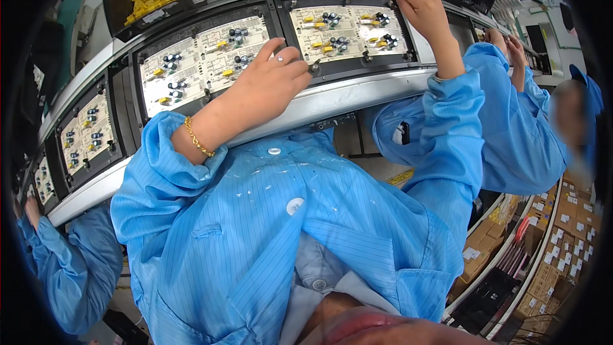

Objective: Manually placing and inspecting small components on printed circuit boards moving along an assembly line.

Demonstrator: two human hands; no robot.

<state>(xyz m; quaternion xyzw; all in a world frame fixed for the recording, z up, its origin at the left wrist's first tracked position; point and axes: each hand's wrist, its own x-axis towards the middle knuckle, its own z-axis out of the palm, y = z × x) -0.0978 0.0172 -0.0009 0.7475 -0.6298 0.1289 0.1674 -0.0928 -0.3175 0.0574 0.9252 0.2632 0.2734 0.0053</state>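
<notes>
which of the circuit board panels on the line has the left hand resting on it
The left hand rests on the lower right corner of the second panel from the right. The panel to its right is touched only at its upper right corner, by the right hand.
</notes>
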